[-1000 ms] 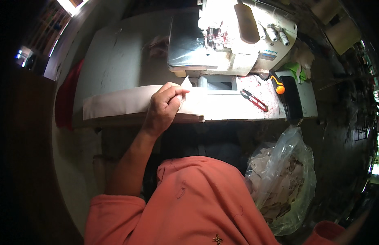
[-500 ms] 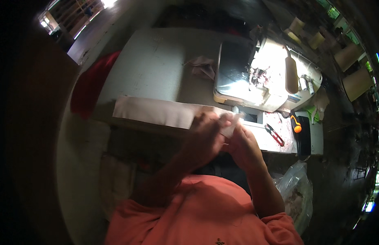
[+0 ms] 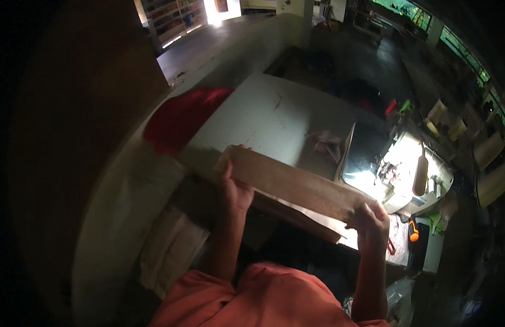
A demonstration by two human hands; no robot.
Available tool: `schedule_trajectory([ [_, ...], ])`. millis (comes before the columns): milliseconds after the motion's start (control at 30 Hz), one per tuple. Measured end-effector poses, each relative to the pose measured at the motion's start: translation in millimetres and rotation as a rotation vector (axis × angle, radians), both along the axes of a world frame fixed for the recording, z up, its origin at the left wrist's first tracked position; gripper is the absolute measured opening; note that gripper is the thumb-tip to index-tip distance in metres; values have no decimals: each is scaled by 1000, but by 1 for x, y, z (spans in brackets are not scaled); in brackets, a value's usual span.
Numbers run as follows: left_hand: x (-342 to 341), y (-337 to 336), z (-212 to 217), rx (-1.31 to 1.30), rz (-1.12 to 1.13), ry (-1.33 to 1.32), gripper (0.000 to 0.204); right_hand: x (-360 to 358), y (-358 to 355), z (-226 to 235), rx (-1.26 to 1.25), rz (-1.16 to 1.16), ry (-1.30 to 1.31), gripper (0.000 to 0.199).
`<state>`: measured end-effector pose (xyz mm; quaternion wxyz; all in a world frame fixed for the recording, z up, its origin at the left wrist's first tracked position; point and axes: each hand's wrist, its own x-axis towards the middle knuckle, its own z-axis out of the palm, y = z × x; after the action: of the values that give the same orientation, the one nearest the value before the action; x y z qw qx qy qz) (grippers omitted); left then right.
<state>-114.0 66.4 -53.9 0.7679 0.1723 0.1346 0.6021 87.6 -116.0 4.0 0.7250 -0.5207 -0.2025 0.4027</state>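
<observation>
A long, pale beige strip of cloth [image 3: 290, 177] is stretched between my two hands above the front edge of the work table [image 3: 263, 120]. My left hand [image 3: 236, 188] grips its left end, thumb on the near side, with fingertips showing past the far edge. At the strip's right end my right hand [image 3: 370, 220] is closed on the cloth. It slants down from left to right. To the right of it stands a sewing machine [image 3: 413, 169] with its lamp lit. Red thread snips [image 3: 391, 247] lie just beyond my right hand, partly hidden.
A crumpled pale cloth scrap [image 3: 326, 146] lies left of the machine. Red cloth [image 3: 187, 120] rests at the table's left side. An orange-handled tool [image 3: 414, 231] sits at the right edge. Folded pale cloth [image 3: 173, 253] is low on the left; a clear plastic bag [image 3: 399, 297] is low right.
My hands, earlier together at the strip's right end, are now apart. My left hand has moved to the left end, and the strip is lifted off the table. The view has shifted.
</observation>
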Motion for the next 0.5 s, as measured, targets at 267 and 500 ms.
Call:
schedule_trajectory([
  [267, 56, -43, 43, 724, -34, 827, 55, 2, 6, -19, -10, 171, 205, 20],
  [500, 102, -104, 50, 1579, -375, 1362, 85, 7, -16, -17, 77, 232, 211, 29],
])
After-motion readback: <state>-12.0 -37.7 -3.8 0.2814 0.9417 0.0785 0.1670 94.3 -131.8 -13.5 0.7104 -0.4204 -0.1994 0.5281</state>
